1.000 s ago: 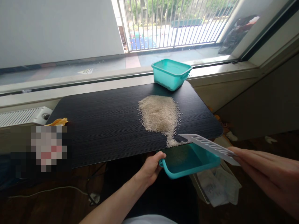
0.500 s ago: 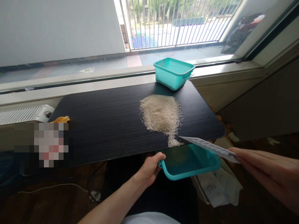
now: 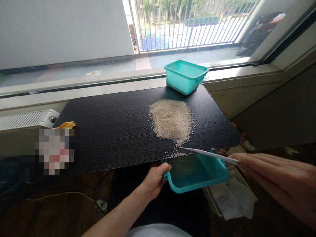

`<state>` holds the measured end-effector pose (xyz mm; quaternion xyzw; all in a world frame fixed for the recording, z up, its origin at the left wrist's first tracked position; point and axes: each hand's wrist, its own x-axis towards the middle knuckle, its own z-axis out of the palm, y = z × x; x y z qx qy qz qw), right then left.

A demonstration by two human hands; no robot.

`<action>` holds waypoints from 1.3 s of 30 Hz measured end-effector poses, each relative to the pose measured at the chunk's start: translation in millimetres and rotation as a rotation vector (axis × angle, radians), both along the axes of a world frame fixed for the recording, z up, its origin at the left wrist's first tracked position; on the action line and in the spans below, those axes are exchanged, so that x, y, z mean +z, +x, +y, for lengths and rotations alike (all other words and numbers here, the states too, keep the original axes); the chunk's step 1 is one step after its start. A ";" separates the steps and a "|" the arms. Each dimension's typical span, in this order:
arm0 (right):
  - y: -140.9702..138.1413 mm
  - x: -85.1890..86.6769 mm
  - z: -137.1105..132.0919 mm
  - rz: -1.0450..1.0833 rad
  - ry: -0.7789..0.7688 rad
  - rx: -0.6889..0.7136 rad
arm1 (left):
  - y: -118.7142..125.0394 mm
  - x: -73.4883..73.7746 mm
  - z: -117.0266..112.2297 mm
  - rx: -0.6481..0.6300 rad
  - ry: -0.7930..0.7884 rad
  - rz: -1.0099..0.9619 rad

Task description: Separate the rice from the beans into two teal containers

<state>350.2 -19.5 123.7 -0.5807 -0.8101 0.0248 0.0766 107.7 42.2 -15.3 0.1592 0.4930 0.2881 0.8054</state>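
A heap of white rice [image 3: 171, 120] lies on a black board [image 3: 111, 128]. My left hand [image 3: 154, 179] is closed on the left rim of a teal tub [image 3: 197, 176], held just below the board's front edge, with some rice in it. My right hand [image 3: 276, 179] pinches a thin white slotted card [image 3: 209, 154], its edge lying almost flat over the tub at the board's edge. A few loose grains sit at the board's edge beside the card's tip.
A second teal tub [image 3: 185, 76] stands at the board's far right by the window sill. A radiator [image 3: 24, 119] is at the left, with a yellow object [image 3: 65, 125] near it. Crumpled plastic [image 3: 232, 197] lies on the floor under my right hand.
The card has tilted flatter and swept the small tongue of rice off the board's edge into the tub. The tub has shifted slightly left.
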 end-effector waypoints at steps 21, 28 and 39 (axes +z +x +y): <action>-26.1 0.3 24.9 0.086 -0.004 0.221 | -35.9 -2.6 2.2 0.061 -0.033 -0.011; -44.4 1.3 36.1 0.069 -0.020 0.237 | -56.3 -2.7 0.3 0.075 -0.003 -0.023; -83.7 3.4 55.9 0.114 -0.111 0.328 | -76.1 1.8 -2.5 0.097 -0.001 -0.034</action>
